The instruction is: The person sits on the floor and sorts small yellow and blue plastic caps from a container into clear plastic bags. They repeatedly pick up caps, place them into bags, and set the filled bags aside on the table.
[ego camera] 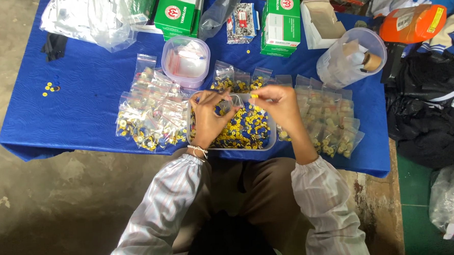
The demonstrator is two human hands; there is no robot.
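Hands are working at frame centre above a clear plastic tray [271,141] of yellow and dark buttons [247,129] sitting on the blue counter [78,108]. The left hand [208,113] is pinching a small clear bag [232,103] open with its grip. The right hand [279,102] is pinching a yellow button [254,95] at the bag's mouth. Filled bags [147,113] are lying left of the tray.

blue tablecloth [83,98], yellow and dark buttons [247,129]; green-and-white boxes [281,23]; striped sleeves [159,212]
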